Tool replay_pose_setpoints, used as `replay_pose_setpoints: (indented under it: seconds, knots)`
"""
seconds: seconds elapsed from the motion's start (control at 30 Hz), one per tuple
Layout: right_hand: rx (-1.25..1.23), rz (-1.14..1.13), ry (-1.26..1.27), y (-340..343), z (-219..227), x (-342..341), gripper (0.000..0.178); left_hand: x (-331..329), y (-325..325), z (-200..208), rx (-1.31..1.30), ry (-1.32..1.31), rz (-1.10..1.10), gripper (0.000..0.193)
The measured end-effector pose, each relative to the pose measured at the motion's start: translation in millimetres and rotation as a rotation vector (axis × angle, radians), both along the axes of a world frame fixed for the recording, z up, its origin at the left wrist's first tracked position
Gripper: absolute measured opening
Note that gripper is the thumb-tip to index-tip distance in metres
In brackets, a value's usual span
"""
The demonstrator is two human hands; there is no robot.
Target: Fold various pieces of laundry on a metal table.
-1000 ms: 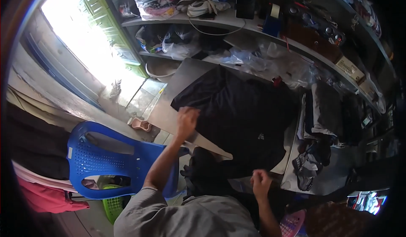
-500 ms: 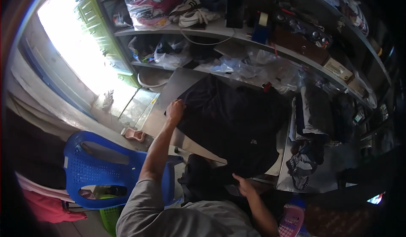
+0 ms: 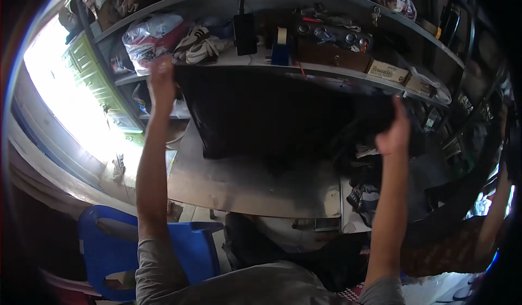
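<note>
Black cloth (image 3: 261, 114) at left hand (image 3: 162, 85): grip holding its upper corner.
Right hand (image 3: 395, 132): grip on bunched folds, which I judge could slip.
Bench (image 3: 244, 190): beneath the raised cloth.
Tape dispenser (image 3: 280, 53): swinging high could knock it.

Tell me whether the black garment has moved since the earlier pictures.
Yes. Against the table, where it lay spread, the black garment is now raised between the left hand and right hand, up toward the shelf.

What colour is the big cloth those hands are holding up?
The cloth is black; it shows best in the current head view.
</note>
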State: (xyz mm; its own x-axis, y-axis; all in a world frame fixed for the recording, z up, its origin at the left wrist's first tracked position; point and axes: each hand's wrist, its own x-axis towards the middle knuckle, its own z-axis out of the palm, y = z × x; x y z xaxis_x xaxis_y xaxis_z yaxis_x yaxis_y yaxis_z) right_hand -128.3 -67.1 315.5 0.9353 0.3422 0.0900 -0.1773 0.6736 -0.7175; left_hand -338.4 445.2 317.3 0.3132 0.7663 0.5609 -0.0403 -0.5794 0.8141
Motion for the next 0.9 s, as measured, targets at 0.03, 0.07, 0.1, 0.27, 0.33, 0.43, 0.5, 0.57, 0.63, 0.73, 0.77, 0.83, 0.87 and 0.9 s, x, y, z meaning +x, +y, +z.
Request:
replay_pose_setpoints:
  seconds: [0.03, 0.07, 0.1, 0.27, 0.33, 0.43, 0.5, 0.57, 0.63, 0.73, 0.77, 0.83, 0.87, 0.9]
  knots:
    - [0.045, -0.026, -0.106, -5, 34, -10, 0.042, -21, 7, 24, 0.246, -0.104, -0.002, 0.021]
    - [0.085, -0.054, -0.207, -8, 56, -18, 0.043, -40, 18, 42, 0.487, -0.202, -0.008, 0.025]
    - [0.109, -0.074, -0.294, -26, 68, -24, 0.046, -50, 0, 57, 0.422, -0.196, -0.025, 0.027]
    - [0.059, -0.136, -0.462, -99, 45, -77, 0.056, -164, -43, 39, 0.333, 0.156, 0.125, 0.039]
    - [0.028, 0.026, -0.427, -126, 13, -109, 0.061, -217, -58, 7, 0.520, 0.447, 0.195, 0.053]
    - [-0.390, -0.341, -0.018, -253, -103, -125, 0.069, -274, -82, -35, 0.621, 0.716, 0.030, 0.048]
    - [-0.531, -0.149, -0.051, -249, -109, -130, 0.070, -293, -101, -55, 0.399, 0.763, -0.219, 0.038]
    - [-0.772, 0.248, -0.156, -225, -107, -142, 0.073, -305, -115, -71, 0.144, 0.828, -0.312, 0.034]
    - [-0.990, 0.669, -0.277, -195, -102, -156, 0.077, -317, -115, -105, -0.210, 1.016, -0.418, 0.032]
    - [-1.124, 0.927, -0.289, -153, -121, -161, 0.075, -306, -124, -162, 0.083, 0.702, -0.479, 0.028]
    - [-1.159, 0.946, -0.232, -139, -133, -160, 0.073, -304, -122, -191, -0.015, 0.658, -0.525, 0.025]
    - [-1.572, 1.007, -0.311, -101, -142, -152, 0.070, -299, -119, -254, -0.351, 0.542, -0.595, 0.020]
    - [-1.988, 1.003, -0.391, -84, -150, -145, 0.067, -289, -120, -286, -0.584, 0.457, -0.622, 0.018]
    - [-1.818, 0.976, -0.457, -96, -184, -134, 0.067, -282, -118, -318, -0.541, 0.407, -0.591, 0.015]
